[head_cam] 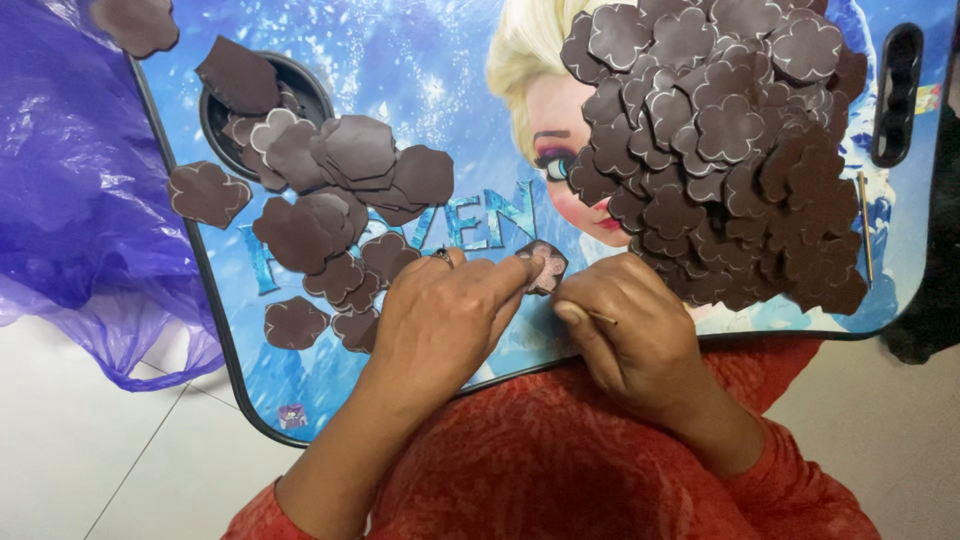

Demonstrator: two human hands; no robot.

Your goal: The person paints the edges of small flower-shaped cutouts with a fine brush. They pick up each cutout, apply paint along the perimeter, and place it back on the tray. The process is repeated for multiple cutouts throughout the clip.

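My left hand (445, 312) pinches a small dark brown flower-shaped foam cutout (546, 266) between thumb and fingers, just above the near edge of a blue printed lap tray (420, 60). A ring shows on one of its fingers. My right hand (628, 325) sits right beside it, fingers closed on a thin wooden stick (600, 317) whose tip points toward the cutout. A large heap of brown flower cutouts (720, 140) lies just beyond my right hand. A looser group of brown cutouts (340, 200) lies beyond my left hand.
A purple plastic bag (80, 170) lies on the white tiled floor to the left of the tray. A round cup recess (262, 100) at the tray's far left holds some cutouts. A second thin stick (865, 225) lies near the right edge, by a handle slot (895, 95).
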